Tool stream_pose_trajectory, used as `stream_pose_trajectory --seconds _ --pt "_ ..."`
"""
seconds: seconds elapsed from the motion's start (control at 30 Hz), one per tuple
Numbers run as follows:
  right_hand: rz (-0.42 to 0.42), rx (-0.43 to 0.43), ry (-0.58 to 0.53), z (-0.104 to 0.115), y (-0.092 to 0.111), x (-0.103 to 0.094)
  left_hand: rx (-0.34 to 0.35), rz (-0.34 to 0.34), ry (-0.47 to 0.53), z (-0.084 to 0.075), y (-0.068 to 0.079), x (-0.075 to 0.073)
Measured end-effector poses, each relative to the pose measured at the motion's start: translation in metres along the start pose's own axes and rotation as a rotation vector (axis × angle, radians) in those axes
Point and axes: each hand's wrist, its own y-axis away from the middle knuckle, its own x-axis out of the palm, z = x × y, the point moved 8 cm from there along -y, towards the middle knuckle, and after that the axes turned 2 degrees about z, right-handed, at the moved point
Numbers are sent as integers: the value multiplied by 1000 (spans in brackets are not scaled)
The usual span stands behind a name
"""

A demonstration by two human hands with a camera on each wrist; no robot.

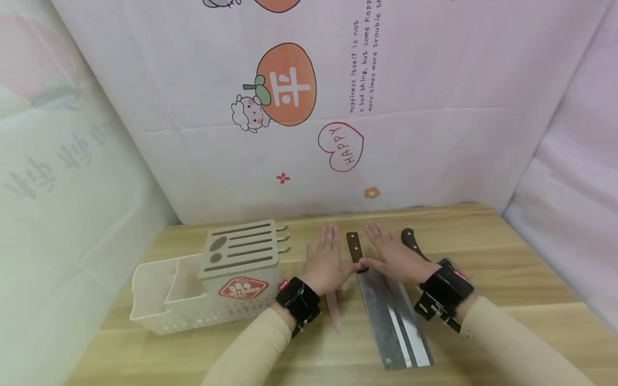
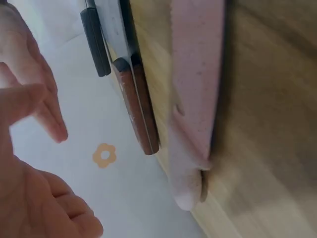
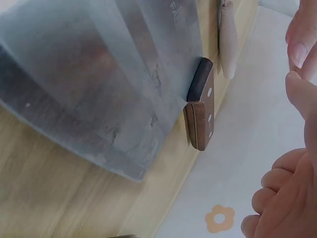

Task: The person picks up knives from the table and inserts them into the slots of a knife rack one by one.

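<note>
"Where does the cleaver [image 1: 383, 316] lie?"

"Flat on the wood-grained table [image 1: 512, 321], its broad, nearly rectangular steel blade smudged and streaked, its brown riveted handle pointing to the far edge."

"And the hands?"

"Raised over the knives, holding nothing. The left hand [image 1: 324, 268] has its fingers straight and thumb out wide; the right hand [image 1: 398, 260] mirrors it. I can't tell whether the thumb tips touch."

"What's beneath the left?"

"A pink knife [image 1: 333, 313], its speckled blade tapering to a point, its handle paler and smooth. By the right, a curved black handle [image 1: 409, 238] with rivets pokes out, the rest mostly hidden by the wrist."

"Further out?"

"Leftward, a cream plastic rack [image 1: 241, 262], slotted on top, perforated low down, with thin metal hooks [image 1: 283, 238]. Behind, a white cloth [image 1: 434, 150], lightly creased, printed with a round orange fruit [image 1: 288, 59]."
</note>
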Motion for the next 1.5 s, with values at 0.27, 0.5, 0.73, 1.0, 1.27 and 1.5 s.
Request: stream_pose_trajectory --seconds 0.27,0.5,0.73,1.0,1.27,1.5 --pt "42 -12 -51 3 15 -3 98 -9 -2 -3 6 8" --pt "83 -47 -68 9 30 -1 207 -21 29 -5 18 9" --pt "73 -96 -5 17 41 -1 275 -11 92 -3 34 6" --pt "5 -220 93 33 59 -7 337 42 205 1 59 4" --pt "-82 -427 194 42 88 -12 385 85 341 25 111 -11" --pt "-135 -457 198 28 97 -25 367 -30 310 74 168 -41"
